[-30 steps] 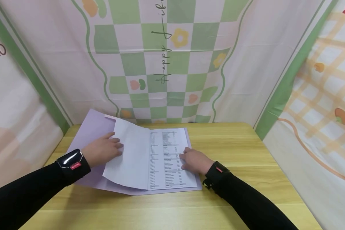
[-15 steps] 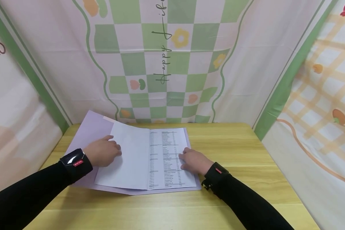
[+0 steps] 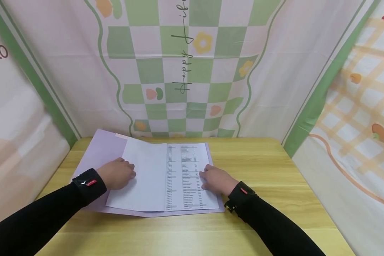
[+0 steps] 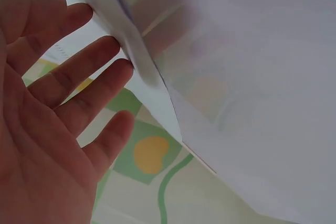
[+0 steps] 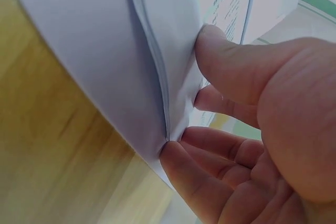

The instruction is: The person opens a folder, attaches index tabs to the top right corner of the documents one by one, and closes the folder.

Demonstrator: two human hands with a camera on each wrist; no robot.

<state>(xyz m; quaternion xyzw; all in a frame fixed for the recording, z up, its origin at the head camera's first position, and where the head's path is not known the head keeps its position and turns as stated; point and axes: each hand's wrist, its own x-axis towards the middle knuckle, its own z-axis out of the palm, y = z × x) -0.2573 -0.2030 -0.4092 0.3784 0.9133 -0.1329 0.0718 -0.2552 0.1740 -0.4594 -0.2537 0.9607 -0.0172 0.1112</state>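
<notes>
A lilac folder lies spread on the table, its left cover slightly raised. Inside, a blank white page is turned to the left, and a printed sheet with columns of small text lies on the right. My left hand rests on the blank page near its outer edge; the left wrist view shows this hand with spread fingertips against the paper. On the printed sheet's right edge rests my right hand. Seen from the right wrist, its thumb and fingertips touch the paper stack without clearly pinching it.
The wooden table carries the folder near its back edge. Behind it hangs a green checkered cloth, with further patterned cloth at the right side.
The blank page has come down flatter to the left, and the raised left cover has sunk a little. My left hand has moved slightly down; the right hand keeps its place.
</notes>
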